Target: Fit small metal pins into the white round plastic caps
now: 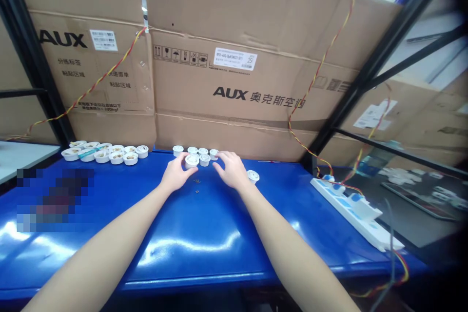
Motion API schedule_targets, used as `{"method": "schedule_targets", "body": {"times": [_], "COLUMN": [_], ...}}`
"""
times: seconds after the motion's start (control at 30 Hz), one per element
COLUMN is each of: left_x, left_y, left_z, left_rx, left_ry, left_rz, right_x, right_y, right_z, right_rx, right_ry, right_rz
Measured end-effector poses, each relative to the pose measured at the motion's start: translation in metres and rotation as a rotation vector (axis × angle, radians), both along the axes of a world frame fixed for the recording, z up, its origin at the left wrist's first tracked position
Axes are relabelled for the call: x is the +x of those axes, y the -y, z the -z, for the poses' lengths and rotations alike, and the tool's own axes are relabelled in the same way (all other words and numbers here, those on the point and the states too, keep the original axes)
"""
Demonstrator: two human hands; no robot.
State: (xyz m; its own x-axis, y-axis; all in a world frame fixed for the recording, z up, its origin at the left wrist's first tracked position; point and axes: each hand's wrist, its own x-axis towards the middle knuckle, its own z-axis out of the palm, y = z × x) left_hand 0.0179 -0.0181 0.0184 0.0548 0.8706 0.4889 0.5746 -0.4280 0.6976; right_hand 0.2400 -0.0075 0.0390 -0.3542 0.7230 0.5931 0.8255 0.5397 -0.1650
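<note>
My left hand (pixel 179 174) is closed around a small white lidded cup (pixel 192 160), thumb and fingers on its sides. To the right, my right hand (pixel 231 169) has its thumb and fingers apart, close to a white cup (pixel 214 154) at the back; nothing shows between them. Between my hands another white cup (pixel 204 160) stands on the blue table (pixel 197 234), with more lidded cups behind it. One white cup (pixel 252 176) stands by itself right of my right hand. A few tiny dark pieces (pixel 197 182) lie on the table between my wrists.
Two rows of white cups (pixel 117 157) with contents stand at the back left. Large cardboard boxes (pixel 234 83) form a wall behind the table. A white power strip (pixel 351 209) with plugs lies at the right edge, near twisted red-yellow wires (pixel 318 70). A blurred patch covers the left side.
</note>
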Motion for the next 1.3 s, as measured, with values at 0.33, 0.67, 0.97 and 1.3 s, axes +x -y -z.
{"method": "schedule_targets", "body": {"times": [0.33,0.67,0.97,1.3], "left_x": [-0.009,-0.006,-0.006,-0.006], "left_y": [-0.007,-0.005,-0.007,-0.006], "left_z": [0.006,0.005,0.007,0.006], "left_rx": [-0.030,-0.064,-0.062,-0.065], "left_ry": [0.032,0.023,0.004,0.022], "left_rz": [-0.096,-0.065,-0.070,-0.037], "right_x": [0.027,-0.026,-0.022,-0.020], "right_y": [-0.009,0.006,0.002,0.005], "right_z": [-0.002,0.020,0.021,0.019], "right_rx": [-0.150,-0.364,-0.373,-0.377], "right_ry": [0.118,0.011,0.050,0.177], "right_rz": [0.310,-0.282,-0.337,-0.350]}}
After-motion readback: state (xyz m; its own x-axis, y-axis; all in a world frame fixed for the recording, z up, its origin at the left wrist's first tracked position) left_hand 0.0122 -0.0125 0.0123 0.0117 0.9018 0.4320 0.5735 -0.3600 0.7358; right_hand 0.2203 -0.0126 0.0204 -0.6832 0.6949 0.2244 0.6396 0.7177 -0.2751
